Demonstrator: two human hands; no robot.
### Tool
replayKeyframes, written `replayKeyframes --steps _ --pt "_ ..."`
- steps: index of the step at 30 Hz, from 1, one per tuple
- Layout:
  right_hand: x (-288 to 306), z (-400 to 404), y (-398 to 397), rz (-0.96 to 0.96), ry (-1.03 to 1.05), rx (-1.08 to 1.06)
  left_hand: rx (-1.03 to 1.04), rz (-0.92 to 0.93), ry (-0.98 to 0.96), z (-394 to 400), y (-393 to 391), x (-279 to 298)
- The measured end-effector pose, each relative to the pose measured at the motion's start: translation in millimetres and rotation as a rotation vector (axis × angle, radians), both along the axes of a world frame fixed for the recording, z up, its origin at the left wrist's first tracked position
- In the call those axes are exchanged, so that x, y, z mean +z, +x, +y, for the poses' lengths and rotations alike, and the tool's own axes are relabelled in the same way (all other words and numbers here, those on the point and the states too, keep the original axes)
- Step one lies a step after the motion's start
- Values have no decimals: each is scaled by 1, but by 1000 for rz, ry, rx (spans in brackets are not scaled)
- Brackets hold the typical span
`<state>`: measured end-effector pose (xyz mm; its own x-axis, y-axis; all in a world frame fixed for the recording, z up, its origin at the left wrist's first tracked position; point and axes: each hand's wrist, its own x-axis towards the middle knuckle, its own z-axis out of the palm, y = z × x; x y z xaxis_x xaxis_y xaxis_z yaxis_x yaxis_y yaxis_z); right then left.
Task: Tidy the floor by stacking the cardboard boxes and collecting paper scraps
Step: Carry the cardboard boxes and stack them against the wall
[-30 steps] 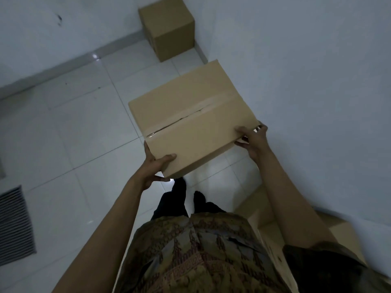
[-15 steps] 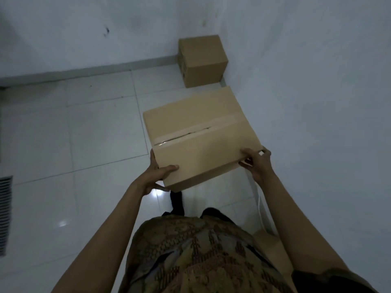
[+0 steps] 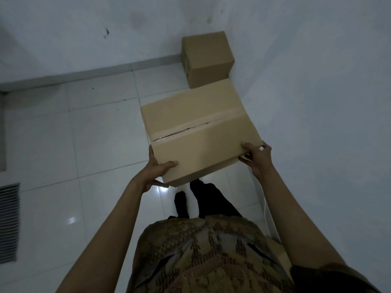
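I hold a large flat cardboard box [image 3: 196, 127] in the air in front of me, its taped top seam split along the middle. My left hand [image 3: 155, 169] grips its near left corner, thumb on top. My right hand [image 3: 257, 158] grips the near right corner. A smaller cardboard box [image 3: 208, 59] stands on the floor in the room's corner, just beyond the far edge of the carried box.
White walls [image 3: 317, 102] meet at the corner, one close on my right. The floor is glossy white tile [image 3: 74, 144]. A dark floor grille [image 3: 8, 220] lies at the far left. A white cable [image 3: 265, 210] runs along the right wall's base.
I have walked toward the corner with the box in both hands. The small box now looks larger and closer, just past the carried box. The cardboard by my right side is out of view.
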<state>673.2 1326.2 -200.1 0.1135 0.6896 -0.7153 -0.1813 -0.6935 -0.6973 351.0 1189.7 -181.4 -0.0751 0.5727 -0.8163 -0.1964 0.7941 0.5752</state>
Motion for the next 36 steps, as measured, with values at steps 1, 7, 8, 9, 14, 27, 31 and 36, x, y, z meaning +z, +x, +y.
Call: replayKeyframes --steps 1,7,8,9,14,27,31,36 --pt "-3 11 -2 5 -3 3 -3 3 0 11 -2 0" --pt "-13 87 -12 22 -50 0 8 12 -43 88 -9 3" --pt "-13 99 -14 19 -50 4 7 17 -49 100 -10 4" --pt "-13 112 -16 20 -49 3 2 24 -51 116 -12 6" --pt "-12 169 -27 35 -16 -17 11 53 -24 174 -23 9" --pt "-10 281 -114 34 -27 -47 -15 45 -22 289 -111 8" --pt "-12 311 -146 31 -6 -90 -67 42 -1 332 -151 7" --pt "-10 349 -185 1 5 -123 -124 49 -4 387 -196 6"
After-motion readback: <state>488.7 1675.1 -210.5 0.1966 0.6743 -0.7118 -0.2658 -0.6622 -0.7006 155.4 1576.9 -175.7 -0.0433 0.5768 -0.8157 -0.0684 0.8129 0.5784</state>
